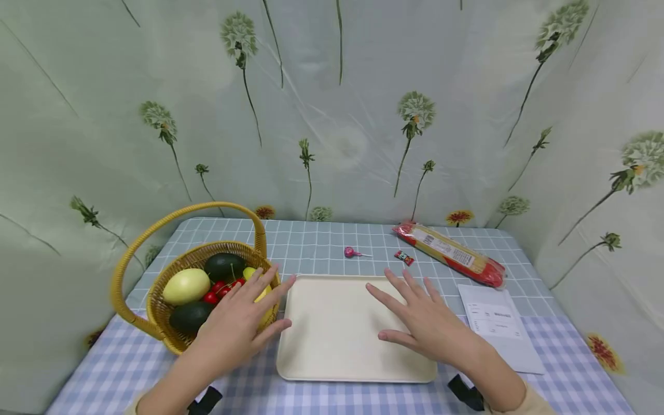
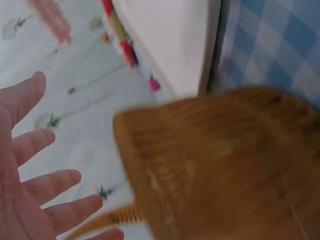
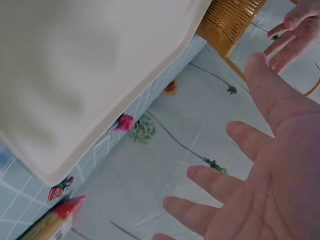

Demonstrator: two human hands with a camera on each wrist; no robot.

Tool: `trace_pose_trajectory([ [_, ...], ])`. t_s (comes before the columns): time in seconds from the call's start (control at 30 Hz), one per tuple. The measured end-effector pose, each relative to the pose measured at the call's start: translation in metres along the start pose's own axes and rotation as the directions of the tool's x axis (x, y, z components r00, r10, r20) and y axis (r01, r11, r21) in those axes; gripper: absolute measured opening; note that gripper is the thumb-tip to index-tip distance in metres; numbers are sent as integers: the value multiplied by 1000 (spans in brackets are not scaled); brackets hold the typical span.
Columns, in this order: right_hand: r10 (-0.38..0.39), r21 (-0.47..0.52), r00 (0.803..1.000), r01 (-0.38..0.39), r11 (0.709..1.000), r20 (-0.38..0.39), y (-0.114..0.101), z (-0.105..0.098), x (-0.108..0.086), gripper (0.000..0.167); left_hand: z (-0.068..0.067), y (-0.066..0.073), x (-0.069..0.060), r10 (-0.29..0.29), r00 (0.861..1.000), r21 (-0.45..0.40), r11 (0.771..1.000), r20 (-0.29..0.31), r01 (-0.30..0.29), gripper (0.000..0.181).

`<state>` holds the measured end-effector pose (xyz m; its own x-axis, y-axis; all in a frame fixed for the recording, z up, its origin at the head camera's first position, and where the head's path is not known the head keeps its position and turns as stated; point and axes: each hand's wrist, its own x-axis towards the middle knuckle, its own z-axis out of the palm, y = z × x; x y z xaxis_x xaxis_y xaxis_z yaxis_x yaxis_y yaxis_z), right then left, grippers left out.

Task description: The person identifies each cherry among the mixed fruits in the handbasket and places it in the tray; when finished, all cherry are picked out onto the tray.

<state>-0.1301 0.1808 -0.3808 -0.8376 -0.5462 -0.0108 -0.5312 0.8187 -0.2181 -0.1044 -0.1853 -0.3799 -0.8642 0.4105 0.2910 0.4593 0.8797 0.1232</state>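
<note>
My left hand (image 1: 238, 317) hovers with spread fingers over the right front side of a wicker basket (image 1: 171, 340), hiding part of it. In the basket lie a pale yellow oval fruit (image 1: 185, 286), two dark green oval fruits, one at the back (image 1: 225, 267) and one in front (image 1: 189, 317), red cherries (image 1: 211, 297) and something yellow partly behind the fingers. Fingers spread, my right hand (image 1: 422, 317) hangs above the right part of a cream tray (image 1: 337, 328). Neither hand holds anything. The left wrist view shows the basket's wall (image 2: 210, 165) close by, blurred.
Behind the tray lie a pink lollipop (image 1: 350, 252) and a small red-wrapped candy (image 1: 404, 257). A red and yellow pack of noodles (image 1: 451, 253) lies at the back right, with a white labelled packet (image 1: 500, 328) in front. The basket's tall handle (image 1: 120, 276) arches up at left.
</note>
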Motion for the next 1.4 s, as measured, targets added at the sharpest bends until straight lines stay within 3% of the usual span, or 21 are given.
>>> trace_pose_trajectory([
  [0.13, -57, 49, 998, 56, 997, 27, -5, -1, 9, 79, -14, -17, -20, -53, 994, -39, 998, -97, 50, 76],
  [0.27, -121, 83, 991, 116, 990, 58, -12, -1, 20, 76, -27, -32, -46, -142, 977, -117, 985, -162, 124, 69],
  [0.37, -164, 93, 983, 155, 983, 87, -20, 0, 30, 75, -32, -41, -66, -195, 954, -169, 973, -229, 158, 61],
  [0.47, -214, 89, 972, 205, 975, 101, -27, 1, 40, 73, -34, -48, -81, -265, 920, -223, 953, -289, 204, 56],
  [0.67, -301, 58, 948, 297, 953, 99, -40, 6, 55, 70, -29, -55, -104, -457, 835, -309, 877, -306, 367, 38],
  [0.8, -327, 54, 939, 323, 945, 110, -48, 9, 62, 71, -17, -56, -115, -548, 780, -333, 827, -302, 452, 33],
  [0.87, -329, 61, 936, 324, 944, 122, -52, 10, 64, 71, -11, -55, -118, -598, 746, -337, 795, -293, 504, 33],
  [0.93, -326, 70, 936, 319, 945, 134, -55, 12, 67, 71, -5, -54, -120, -657, 702, -337, 750, -274, 569, 36],
  [1.07, -330, 75, 933, 322, 944, 141, -59, 14, 70, 70, 3, -53, -121, -769, 600, -376, 635, -221, 675, 40],
  [1.13, -338, 72, 930, 330, 941, 143, -61, 15, 72, 70, 5, -52, -120, -798, 563, -413, 597, -214, 688, 38],
  [1.23, -353, 77, 924, 345, 935, 147, -63, 16, 76, 69, 10, -50, -118, -806, 536, -446, 588, -252, 675, 34],
  [1.33, -365, 80, 918, 357, 931, 154, -66, 17, 80, 69, 13, -50, -116, -804, 519, -455, 594, -291, 664, 30],
  [1.4, -370, 85, 916, 361, 929, 156, -68, 18, 84, 68, 14, -51, -115, -811, 508, -459, 583, -289, 670, 28],
])
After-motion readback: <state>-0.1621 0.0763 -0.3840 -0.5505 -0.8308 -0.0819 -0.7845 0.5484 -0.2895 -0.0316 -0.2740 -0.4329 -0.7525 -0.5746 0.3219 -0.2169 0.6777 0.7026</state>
